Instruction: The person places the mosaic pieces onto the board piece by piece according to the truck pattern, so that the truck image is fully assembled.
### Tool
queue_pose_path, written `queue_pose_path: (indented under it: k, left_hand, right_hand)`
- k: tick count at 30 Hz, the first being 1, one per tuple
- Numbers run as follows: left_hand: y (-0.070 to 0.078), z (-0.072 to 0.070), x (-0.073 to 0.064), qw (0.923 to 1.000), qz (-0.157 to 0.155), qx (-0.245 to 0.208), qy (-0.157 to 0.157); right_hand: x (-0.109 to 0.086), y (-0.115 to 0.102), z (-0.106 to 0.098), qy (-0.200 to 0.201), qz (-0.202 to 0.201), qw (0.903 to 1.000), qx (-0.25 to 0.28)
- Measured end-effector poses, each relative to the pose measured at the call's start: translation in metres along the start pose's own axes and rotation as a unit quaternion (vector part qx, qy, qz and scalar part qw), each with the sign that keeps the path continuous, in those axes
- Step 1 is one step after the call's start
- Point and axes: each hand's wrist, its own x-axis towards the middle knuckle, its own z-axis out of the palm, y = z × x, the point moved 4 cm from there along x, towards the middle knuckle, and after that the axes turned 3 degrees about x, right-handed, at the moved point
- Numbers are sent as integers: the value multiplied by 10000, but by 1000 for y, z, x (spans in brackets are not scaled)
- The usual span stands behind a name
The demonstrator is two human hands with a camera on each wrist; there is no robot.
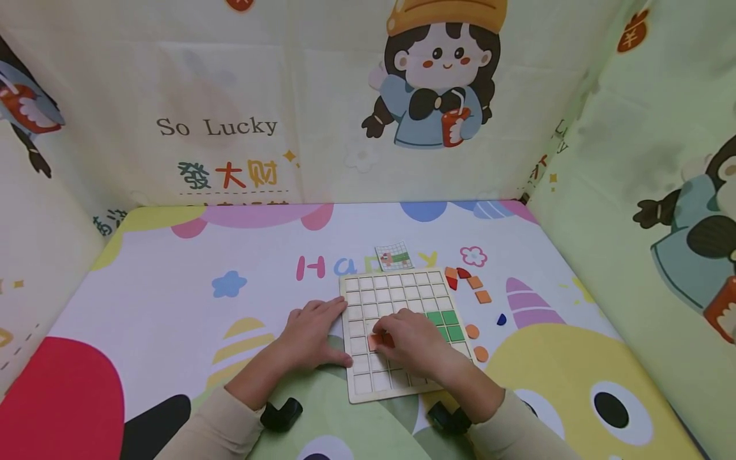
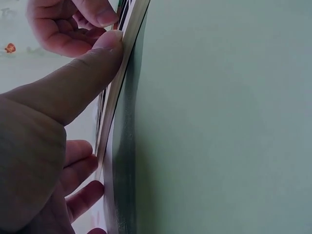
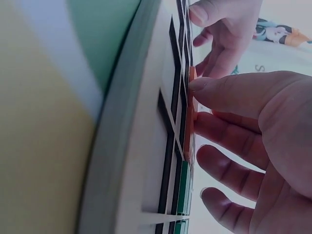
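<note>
A pale gridded board [image 1: 361, 384] lies on the colourful table covering. My left hand [image 1: 310, 335] rests along its left edge, fingers fairly straight, with the thumb [image 2: 95, 61] against the board's side. Over the middle rows, my right hand [image 1: 416, 342] pinches an orange square tile [image 3: 192, 87] between thumb and fingertips, right at the grid. Another orange tile [image 3: 188, 139] sits beside it in the right wrist view. Green square tiles [image 1: 450, 317] fill cells at the board's right side. The right hand hides part of the middle rows.
Behind the board lies a small pattern card [image 1: 393, 256]. To the right are loose orange squares [image 1: 483, 296], red pieces [image 1: 463, 273], orange discs [image 1: 473, 331] and a dark blue piece [image 1: 501, 319]. Printed cloth walls [image 1: 322, 115] stand behind and at both sides.
</note>
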Motion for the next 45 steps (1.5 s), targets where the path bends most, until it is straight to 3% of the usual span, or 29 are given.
queue_pose_path:
  k: [12,17,22,28,38,45]
  left_hand:
    - [-3,0,5,9998,-64,52,-166]
    - [-4,1,7,9998,-72,39,-181]
    - [-5,1,7,9999,-70,29,-156]
    - [-4,1,7,9998,-108,11,-175]
    - [-5,1,7,9997,-131,6,-189]
    - [-2,-1,5,9997,-79,61,-227]
  right_hand:
    - [-2,5,0,10,-419,9991,26]
    - [-1,8,0,-167,-425,9987,242]
    - [-3,13,-5,-371,-155,9971,645]
    - [-10,27,-24,-147,76,9955,928]
    - [-26,81,-59,572,704,9915,936]
    - [-38,119,-73,701,1350,9860,685]
